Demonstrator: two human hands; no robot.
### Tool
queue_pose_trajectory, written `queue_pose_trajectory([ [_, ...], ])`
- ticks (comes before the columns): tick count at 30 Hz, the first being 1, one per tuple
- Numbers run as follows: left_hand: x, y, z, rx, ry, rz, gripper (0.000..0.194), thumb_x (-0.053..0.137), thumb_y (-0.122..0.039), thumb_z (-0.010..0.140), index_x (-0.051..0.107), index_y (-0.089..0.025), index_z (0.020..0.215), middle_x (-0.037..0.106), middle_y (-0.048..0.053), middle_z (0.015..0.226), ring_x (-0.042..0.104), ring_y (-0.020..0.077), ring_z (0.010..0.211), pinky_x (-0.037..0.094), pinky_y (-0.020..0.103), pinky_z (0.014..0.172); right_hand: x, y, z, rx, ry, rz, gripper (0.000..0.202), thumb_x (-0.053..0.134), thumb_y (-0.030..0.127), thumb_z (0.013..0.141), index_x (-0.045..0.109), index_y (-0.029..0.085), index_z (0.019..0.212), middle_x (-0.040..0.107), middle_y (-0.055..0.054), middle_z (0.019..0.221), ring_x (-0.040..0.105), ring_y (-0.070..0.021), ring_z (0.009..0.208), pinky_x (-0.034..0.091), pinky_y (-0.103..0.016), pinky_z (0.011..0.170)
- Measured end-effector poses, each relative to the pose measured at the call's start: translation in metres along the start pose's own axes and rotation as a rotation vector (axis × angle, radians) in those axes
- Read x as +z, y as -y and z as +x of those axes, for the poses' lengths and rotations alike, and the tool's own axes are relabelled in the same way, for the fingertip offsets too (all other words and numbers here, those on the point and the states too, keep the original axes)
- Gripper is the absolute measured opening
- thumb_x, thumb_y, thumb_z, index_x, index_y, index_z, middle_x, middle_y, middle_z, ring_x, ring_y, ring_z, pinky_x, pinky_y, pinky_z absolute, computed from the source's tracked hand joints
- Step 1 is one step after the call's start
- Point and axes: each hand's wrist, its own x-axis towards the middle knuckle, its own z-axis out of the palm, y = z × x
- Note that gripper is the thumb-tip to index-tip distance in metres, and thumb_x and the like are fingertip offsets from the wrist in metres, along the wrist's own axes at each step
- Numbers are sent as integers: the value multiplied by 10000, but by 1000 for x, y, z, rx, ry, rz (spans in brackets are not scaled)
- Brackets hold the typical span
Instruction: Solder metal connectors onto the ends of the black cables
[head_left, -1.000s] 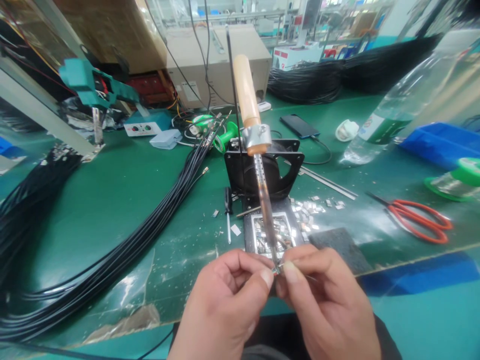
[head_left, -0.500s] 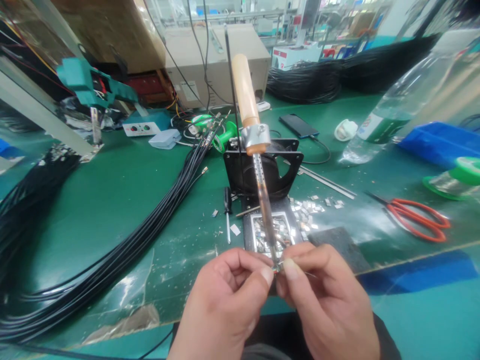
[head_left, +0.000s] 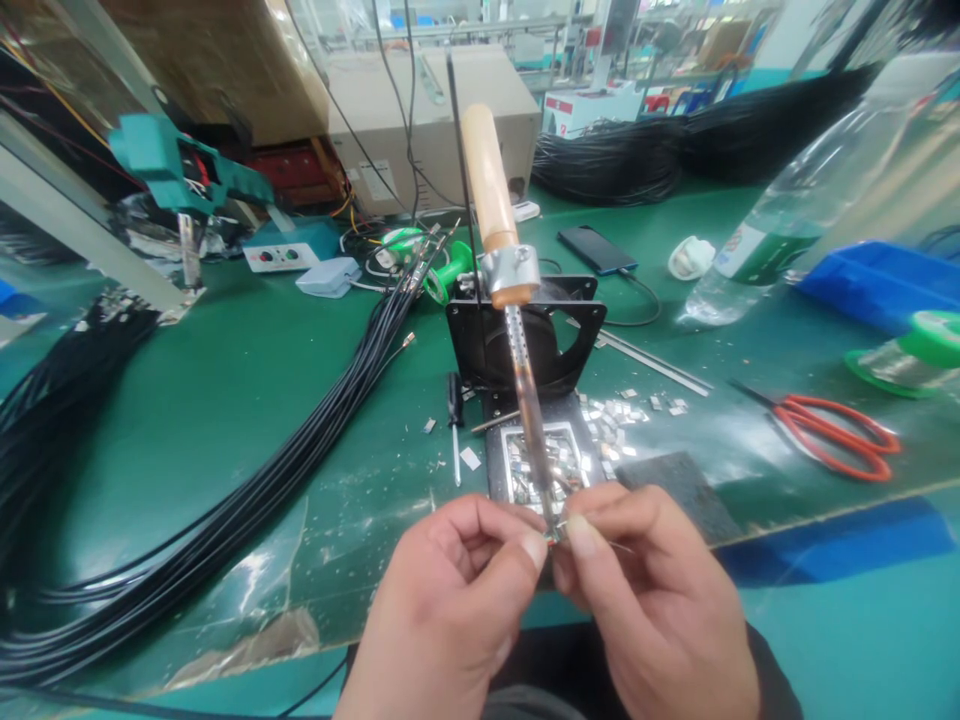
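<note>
A soldering iron [head_left: 531,400] with a wooden handle is clamped upright at a slant, its tip pointing down between my fingertips. My left hand [head_left: 457,595] is closed in a pinch to the left of the tip. What it holds is tiny, with a speck of red showing, and mostly covered by the fingers. On the other side, my right hand [head_left: 649,590] pinches a thin silvery wire [head_left: 621,546], whose end sticks out past the fingers. Both hands nearly meet at the iron's tip. Behind them lies a shallow tray [head_left: 505,462] of small metal pieces.
A black fan frame [head_left: 525,345] stands behind the iron. Black cables [head_left: 300,445] sweep along the left. A screwdriver [head_left: 455,430] lies left of the tray; orange-handled scissors [head_left: 840,435], a solder spool [head_left: 907,360], a blue bin [head_left: 885,285] and a plastic bottle [head_left: 772,245] are to the right.
Almost nothing differs. Both hands keep their pinch at the iron's tip, and the whole view has shifted very slightly.
</note>
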Motion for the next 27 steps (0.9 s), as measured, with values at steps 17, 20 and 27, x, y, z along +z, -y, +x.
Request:
queue_pose_trajectory([
  [17, 1, -1, 0, 10, 11, 9, 190, 750, -312, 887, 686, -182, 764, 469, -63, 576, 301, 88, 527, 317, 206, 475, 5, 1, 3, -41, -48, 15, 172, 585, 132, 1039, 584, 229, 896, 602, 27, 798, 605, -84, 647, 545, -182, 574],
  [20, 0, 0, 1, 8, 12, 20, 184, 757, -313, 883, 697, -184, 766, 468, -62, 573, 301, 89, 526, 318, 207, 475, 5, 3, 3, -40, -50, 15, 169, 592, 127, 1031, 589, 228, 895, 604, 23, 796, 609, -86, 643, 549, -184, 569],
  [27, -1, -1, -1, 12, 21, 7, 194, 763, -319, 881, 696, -189, 753, 473, -58, 566, 301, 94, 526, 315, 215, 474, 5, 2, 3, -52, -62, 11, 173, 588, 133, 1033, 590, 229, 889, 608, 19, 790, 609, -92, 642, 550, -191, 562],
])
